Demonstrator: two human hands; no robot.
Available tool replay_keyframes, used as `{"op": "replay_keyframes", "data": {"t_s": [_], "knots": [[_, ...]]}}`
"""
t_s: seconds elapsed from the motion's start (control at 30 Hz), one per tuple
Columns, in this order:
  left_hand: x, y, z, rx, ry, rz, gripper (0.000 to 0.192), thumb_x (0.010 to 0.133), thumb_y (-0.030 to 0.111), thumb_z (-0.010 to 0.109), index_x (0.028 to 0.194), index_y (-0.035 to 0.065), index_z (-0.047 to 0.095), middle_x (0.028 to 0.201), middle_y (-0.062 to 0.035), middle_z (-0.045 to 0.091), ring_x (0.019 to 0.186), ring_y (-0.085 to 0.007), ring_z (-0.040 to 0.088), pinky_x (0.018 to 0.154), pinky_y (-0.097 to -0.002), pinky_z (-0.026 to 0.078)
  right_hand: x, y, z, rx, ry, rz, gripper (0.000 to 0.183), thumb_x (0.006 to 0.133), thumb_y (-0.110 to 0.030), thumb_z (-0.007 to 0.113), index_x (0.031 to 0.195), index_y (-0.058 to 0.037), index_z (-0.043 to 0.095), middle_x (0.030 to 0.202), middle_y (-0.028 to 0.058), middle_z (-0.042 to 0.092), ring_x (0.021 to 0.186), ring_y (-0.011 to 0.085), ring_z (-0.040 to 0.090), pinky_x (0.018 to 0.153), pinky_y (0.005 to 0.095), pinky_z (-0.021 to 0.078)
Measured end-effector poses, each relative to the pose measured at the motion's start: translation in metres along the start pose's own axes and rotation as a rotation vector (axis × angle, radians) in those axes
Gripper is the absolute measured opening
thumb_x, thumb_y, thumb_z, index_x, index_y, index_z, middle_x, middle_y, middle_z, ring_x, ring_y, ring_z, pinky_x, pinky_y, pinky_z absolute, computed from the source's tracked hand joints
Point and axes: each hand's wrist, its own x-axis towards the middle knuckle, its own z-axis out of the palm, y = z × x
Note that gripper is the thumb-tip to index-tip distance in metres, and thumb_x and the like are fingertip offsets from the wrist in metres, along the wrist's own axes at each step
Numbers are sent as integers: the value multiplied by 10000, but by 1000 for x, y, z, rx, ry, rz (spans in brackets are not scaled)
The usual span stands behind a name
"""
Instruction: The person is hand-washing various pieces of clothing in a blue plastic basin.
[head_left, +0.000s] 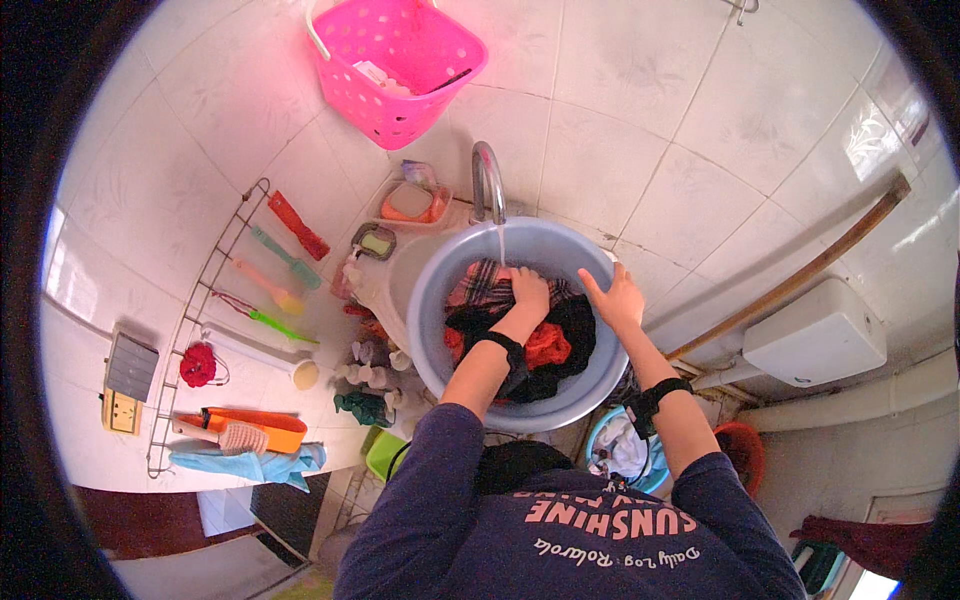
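A large blue-grey plastic basin (431, 375) stands under a curved chrome faucet (489, 176), from which water runs. Wet clothes lie inside it: a pink and black plaid cloth (480, 289), black cloth (577, 330) and red cloth (550, 345). My left hand (531, 291) is down in the basin on the plaid cloth beside the stream; its fingertips are partly hidden, so its grip is unclear. My right hand (619, 296) rests at the basin's right rim, thumb and fingers spread, holding no cloth.
A pink basket (375, 112) hangs on the tiled wall above. Soap dishes (375, 241) and bottles (367, 375) stand left of the basin. A wire rack (184, 322) holds brushes. At the right are a wooden pole (795, 281), a white tank (817, 334) and a blue tub of laundry (656, 469).
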Motion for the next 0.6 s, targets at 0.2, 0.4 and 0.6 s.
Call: {"op": "replay_keyframes", "data": {"t_s": [0.2, 0.4, 0.6], "knots": [[-6, -1, 15, 155, 125, 429, 227, 819, 222, 496, 985, 172, 642, 1065, 2, 560, 1070, -210, 446, 907, -452, 291, -2, -5, -2, -8, -6, -9, 884, 728, -704, 443, 1211, 36, 421, 1074, 249, 545, 934, 390, 568, 789, 434, 456], [-31, 15, 21, 212, 313, 872, 181, 778, 209, 510, 848, 196, 676, 974, 71, 572, 1024, -176, 458, 909, -429, 296, 0, -2, 3, -8, 6, -22, 900, 723, -720, 426, 1214, 33, 409, 1073, 239, 541, 922, 385, 573, 773, 440, 465], [-72, 10, 9, 113, 630, 1250, 136, 640, 177, 522, 606, 129, 644, 754, 15, 595, 873, -198, 512, 949, -413, 304, -1, 3, 4, -29, -10, -15, 917, 714, -737, 414, 1213, 33, 406, 1074, 243, 534, 910, 384, 579, 768, 444, 471]]}}
